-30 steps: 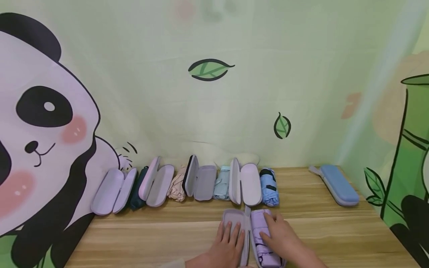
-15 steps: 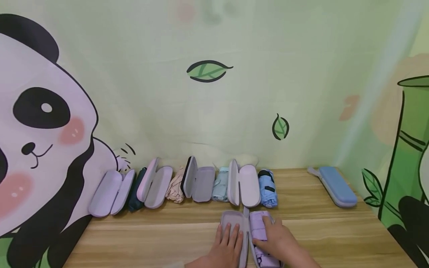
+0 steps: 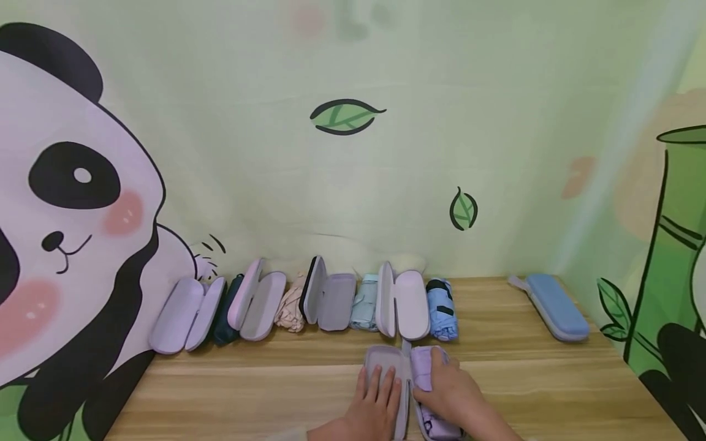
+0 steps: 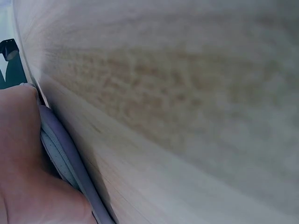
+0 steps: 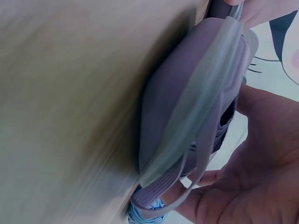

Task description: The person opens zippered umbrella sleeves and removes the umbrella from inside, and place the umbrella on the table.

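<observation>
An unzipped lilac-grey case (image 3: 382,353) lies spread flat at the front of the table. In its right half sits a rolled purple umbrella (image 3: 421,369). My left hand (image 3: 371,404) rests flat with straight fingers on the case's left half. Over the umbrella, my right hand (image 3: 455,392) holds it between thumb and fingers, the thumb on its left side. The right wrist view shows the case's outer wall (image 5: 182,88), its strap loop and the right palm, with the umbrella mostly hidden. Only the case's rim (image 4: 70,149) and part of the left hand show in the left wrist view.
Behind stands a row of open cases, such as a white one (image 3: 412,304) and a grey one (image 3: 337,301), alternating with rolled umbrellas, including a blue one (image 3: 442,309) and a mint one (image 3: 366,303). A closed blue case (image 3: 558,305) lies at the back right.
My right hand has shifted slightly left over the purple umbrella, its thumb moving from the top to the left side. My left hand stays on the case.
</observation>
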### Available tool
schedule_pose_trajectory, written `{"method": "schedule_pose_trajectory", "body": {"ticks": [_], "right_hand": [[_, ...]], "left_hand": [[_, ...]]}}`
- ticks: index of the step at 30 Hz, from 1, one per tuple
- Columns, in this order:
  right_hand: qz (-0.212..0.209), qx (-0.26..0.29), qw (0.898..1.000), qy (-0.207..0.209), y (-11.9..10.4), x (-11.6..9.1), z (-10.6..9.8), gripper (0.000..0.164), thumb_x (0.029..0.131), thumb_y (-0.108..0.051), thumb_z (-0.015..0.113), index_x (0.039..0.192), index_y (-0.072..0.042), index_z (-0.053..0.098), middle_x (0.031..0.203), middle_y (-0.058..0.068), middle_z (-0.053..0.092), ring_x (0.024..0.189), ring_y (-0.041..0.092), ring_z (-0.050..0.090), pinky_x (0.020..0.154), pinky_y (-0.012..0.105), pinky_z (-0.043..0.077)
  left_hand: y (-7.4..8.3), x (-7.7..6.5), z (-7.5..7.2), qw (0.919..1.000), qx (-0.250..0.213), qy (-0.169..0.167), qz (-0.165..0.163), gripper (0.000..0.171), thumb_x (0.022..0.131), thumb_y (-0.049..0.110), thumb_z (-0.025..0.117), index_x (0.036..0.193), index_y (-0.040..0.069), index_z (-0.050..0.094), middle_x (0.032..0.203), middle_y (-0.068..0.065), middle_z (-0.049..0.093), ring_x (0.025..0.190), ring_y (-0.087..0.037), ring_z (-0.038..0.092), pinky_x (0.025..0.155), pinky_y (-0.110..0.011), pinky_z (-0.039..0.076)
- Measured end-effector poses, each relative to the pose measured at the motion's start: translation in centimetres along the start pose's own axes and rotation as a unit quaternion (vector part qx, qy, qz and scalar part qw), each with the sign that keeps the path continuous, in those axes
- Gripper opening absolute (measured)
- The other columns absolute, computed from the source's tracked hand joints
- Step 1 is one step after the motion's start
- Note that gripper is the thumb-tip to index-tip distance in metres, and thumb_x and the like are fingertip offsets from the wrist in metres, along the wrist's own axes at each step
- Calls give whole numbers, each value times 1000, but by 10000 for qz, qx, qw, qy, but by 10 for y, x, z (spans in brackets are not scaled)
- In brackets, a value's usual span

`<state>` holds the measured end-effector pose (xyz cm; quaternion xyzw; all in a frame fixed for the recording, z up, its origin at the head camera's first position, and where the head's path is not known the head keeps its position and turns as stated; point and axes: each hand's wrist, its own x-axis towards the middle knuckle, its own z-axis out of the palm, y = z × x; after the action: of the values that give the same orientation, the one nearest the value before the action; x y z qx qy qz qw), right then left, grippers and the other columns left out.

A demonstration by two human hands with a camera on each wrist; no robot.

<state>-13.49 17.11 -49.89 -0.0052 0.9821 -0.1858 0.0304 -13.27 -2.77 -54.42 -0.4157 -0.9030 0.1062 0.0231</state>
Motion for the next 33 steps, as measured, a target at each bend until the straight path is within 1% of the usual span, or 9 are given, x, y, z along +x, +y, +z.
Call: {"method": "schedule_pose_trajectory", "body": {"ticks": [4, 5, 8, 16, 20, 26, 29, 30, 33], "right_hand": [[36, 240, 9997, -93, 1, 0, -2, 90, 78, -37, 81, 140, 14, 40, 109, 40, 59, 84, 44, 66, 71, 55, 54], [60, 257, 9996, -112, 1, 1, -2, 90, 78, -37, 81, 140, 14, 39, 110, 40, 59, 85, 44, 66, 72, 55, 54], [97, 293, 9995, -119, 2, 1, -2, 90, 79, -38, 80, 140, 13, 40, 110, 38, 59, 86, 43, 66, 73, 55, 54], [-26, 334, 9994, 82, 6, 1, -6, 84, 77, -35, 81, 138, 10, 46, 104, 30, 64, 88, 39, 66, 76, 54, 53], [5, 522, 9986, 36, 9, 2, -10, 81, 76, -34, 82, 137, 6, 46, 101, 26, 65, 85, 35, 65, 73, 52, 53], [-2, 1268, 9919, -4, 17, 1, -30, 75, 81, -29, 80, 140, 1, 45, 113, 24, 68, 92, 29, 66, 76, 50, 53], [-37, 1569, 9876, 53, 25, 0, -47, 75, 83, -28, 78, 144, -1, 43, 113, 25, 68, 88, 27, 64, 73, 46, 53], [19, 1629, 9866, 27, 28, 0, -54, 77, 84, -29, 77, 146, -2, 41, 108, 25, 68, 83, 26, 63, 69, 44, 52], [111, 1599, 9870, 73, 40, 0, -70, 79, 88, -31, 75, 150, -3, 35, 113, 30, 65, 84, 27, 64, 66, 42, 52]], "left_hand": [[1, -2, -4, 9998, 195, 81, -17, 89, 98, 73, 32, 153, 4, 42, 158, -18, 38, 143, -40, 39, 110, -59, 33], [1, -3, -5, 9993, 343, 160, -20, 88, 98, 73, 32, 152, 5, 44, 157, -17, 40, 141, -39, 41, 109, -58, 35], [2, -3, -4, 9986, 444, 281, -29, 87, 98, 73, 33, 151, 5, 45, 156, -17, 42, 140, -39, 43, 108, -59, 36], [1, 2, 19, 9976, 381, 575, -30, 88, 98, 73, 32, 150, 4, 45, 156, -19, 40, 140, -41, 41, 107, -60, 33], [3, 3, 19, 9985, 259, 470, -90, 86, 99, 71, 33, 152, 4, 42, 157, -18, 38, 142, -40, 39, 108, -59, 31], [5, 0, 11, 9981, 335, 495, -164, 85, 97, 71, 40, 151, 5, 44, 156, -17, 41, 141, -39, 41, 108, -58, 34], [4, 1, 11, 9991, 217, 326, -153, 87, 97, 72, 38, 152, 5, 43, 157, -18, 39, 142, -40, 39, 109, -59, 32], [4, 2, 10, 9996, 148, 200, -154, 88, 97, 72, 38, 153, 5, 42, 158, -18, 38, 143, -40, 38, 110, -60, 31], [1, 4, 11, 9999, 34, -29, -126, 90, 97, 73, 34, 154, 5, 39, 160, -18, 35, 145, -40, 35, 112, -61, 29]]}}
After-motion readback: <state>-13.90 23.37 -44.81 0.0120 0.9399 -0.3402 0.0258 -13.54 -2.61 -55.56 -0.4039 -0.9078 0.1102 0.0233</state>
